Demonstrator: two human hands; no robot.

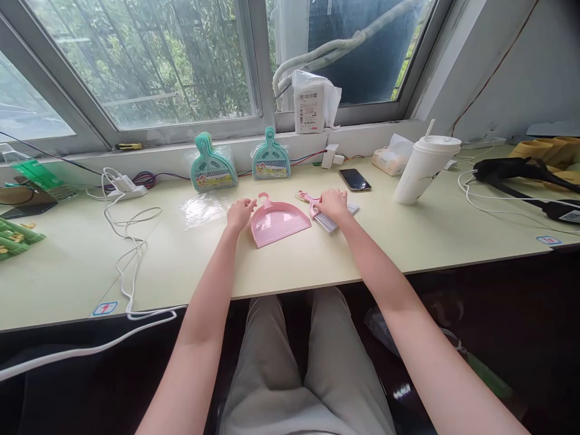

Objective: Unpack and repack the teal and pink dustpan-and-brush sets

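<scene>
A pink dustpan [278,223] lies on the pale table, its ring handle pointing toward the window. My left hand [241,214] is at its left edge beside the handle, fingers curled; whether they grip the pan is too small to tell. To the right, my right hand [333,204] is closed over a small pink brush [313,209] with pale bristles, which rests on the table. A crumpled clear plastic wrapper [202,210] lies left of my left hand. Behind stand wrapped green dustpan sets, one at the left [212,164] and one nearer the middle [270,158].
A phone [355,180], a tissue pack [392,154] and a tall white cup with a straw [426,169] stand at the right. White cables [131,241] run across the left side of the table. Black straps [521,175] lie far right. The table's front edge is near my forearms.
</scene>
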